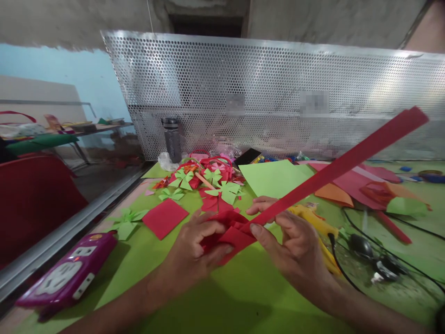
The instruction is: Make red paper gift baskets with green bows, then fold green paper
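Above the green table, my left hand [200, 243] is closed around a folded piece of red paper [239, 239], its thumb on the near face. My right hand [294, 246] pinches the lower end of a long red paper strip [333, 171] between thumb and fingers. That end lies against the folded paper's right side; whether it is joined there I cannot tell. The strip's far end rises to the upper right. A flat red paper square [165, 218] rests left of my hands. Light green paper flowers [222, 189] lie just beyond them.
A purple power strip [69, 273] sits at the left edge. A yellow glue gun [314, 220] with black cables is beside my right hand. Behind stand a dark bottle [172, 139], green sheets [276, 176], a black phone [247, 157] and a perforated metal panel [271, 79].
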